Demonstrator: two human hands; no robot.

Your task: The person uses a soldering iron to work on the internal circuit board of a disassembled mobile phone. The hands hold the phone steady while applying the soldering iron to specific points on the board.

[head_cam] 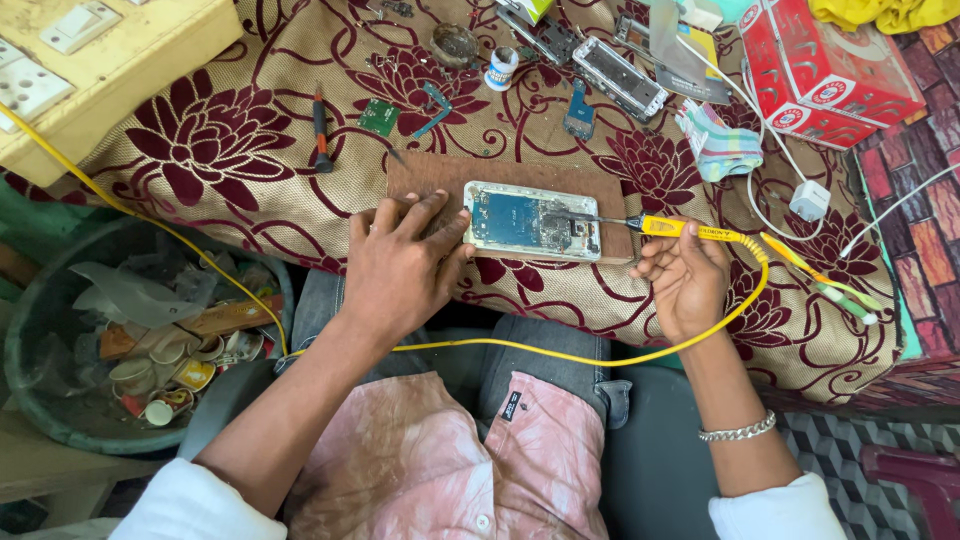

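Right hand [688, 272] is curled around the yellow handle of a soldering iron [690, 230], thumb and fingers closed on it. That iron lies nearly level across the view, its long axis running left to right, with the dark metal tip pointing left and resting on the right part of an opened phone [532, 221]. A yellow cord [560, 352] leaves the rear of the handle, loops down past the wrist and crosses the lap toward the left.

Left hand [400, 262] lies flat and spread, palm down, gripping nothing; its fingertips press at the left end of the phone and on the brown board [430, 172] beneath it. The phone lies face down with its back removed, blue circuit board showing, its long side running left to right and tilted slightly down to the right.

The board sits on a counter covered by a maroon flowered cloth [220, 140]. Farther back lie a small green circuit piece [379, 117], a red-handled tool [320, 128], another opened phone frame [620, 78] and a red box [825, 65]. A dark tub [45, 310] of scraps stands at the left.
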